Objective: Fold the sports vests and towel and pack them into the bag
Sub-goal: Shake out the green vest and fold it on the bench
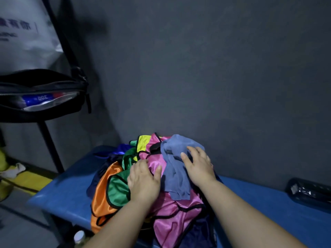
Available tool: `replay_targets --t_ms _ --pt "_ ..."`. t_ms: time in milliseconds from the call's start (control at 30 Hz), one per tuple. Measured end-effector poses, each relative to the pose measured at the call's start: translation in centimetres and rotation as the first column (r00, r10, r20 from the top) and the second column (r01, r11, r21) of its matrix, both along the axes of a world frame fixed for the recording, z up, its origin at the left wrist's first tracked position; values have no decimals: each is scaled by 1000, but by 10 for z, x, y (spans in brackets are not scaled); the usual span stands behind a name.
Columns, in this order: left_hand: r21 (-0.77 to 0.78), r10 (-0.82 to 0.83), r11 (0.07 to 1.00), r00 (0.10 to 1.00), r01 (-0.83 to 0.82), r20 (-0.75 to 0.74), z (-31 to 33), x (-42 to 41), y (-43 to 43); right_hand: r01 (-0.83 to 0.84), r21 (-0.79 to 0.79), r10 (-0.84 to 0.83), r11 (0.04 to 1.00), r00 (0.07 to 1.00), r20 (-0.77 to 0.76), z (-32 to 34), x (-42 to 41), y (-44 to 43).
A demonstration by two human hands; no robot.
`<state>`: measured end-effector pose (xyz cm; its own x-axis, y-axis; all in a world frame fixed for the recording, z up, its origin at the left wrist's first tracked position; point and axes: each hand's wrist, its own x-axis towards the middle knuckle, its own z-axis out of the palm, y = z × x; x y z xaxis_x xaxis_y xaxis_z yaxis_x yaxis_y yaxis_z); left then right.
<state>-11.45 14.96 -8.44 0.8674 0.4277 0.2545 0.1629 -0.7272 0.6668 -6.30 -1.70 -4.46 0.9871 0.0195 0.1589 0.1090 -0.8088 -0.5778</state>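
Vests (114, 192) heaped on the blue table (62, 194), grey-blue towel (176, 169) draped on top. Left grip (143, 179) lies flat and loose on the pink vest (172, 221). Right grip (198, 167) rests spread on the towel, pinching nothing. Black bag (41, 93) hangs well left. Dark bottle (309, 192) lies on the table at right.

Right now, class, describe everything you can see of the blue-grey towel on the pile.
The towel is a thin, soft-looking blue-grey cloth, unfolded and crumpled. It lies draped over the heap of coloured vests, mostly on the pink vest, one squared end hanging toward the viewer. The right hand rests on its upper right part, fingers fairly straight. The left hand lies beside it on the pink vest.
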Motion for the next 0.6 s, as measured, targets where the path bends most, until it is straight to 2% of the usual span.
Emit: replay_targets --t_ms 100,267,433,533,600 --pt "-40 -35 999 999 34 -37 -12 4 4 4 -81 -3 997 1000 7 -1 12 11" --pt "-100 -67 993 998 68 9 -29 13 6 -12 -166 20 986 999 46 -10 36 21" --pt "-57 -59 997 997 61 42 -39 30 5 -55 -219 60 974 998 15 -19 53 29" --pt "-26 -82 996 996 83 44 -39 35 2 -74 -185 76 980 997 0 -30 51 34" --pt "-52 -92 994 994 95 62 -40 36 0 -54 -77 55 996 998 15 -38 45 34"
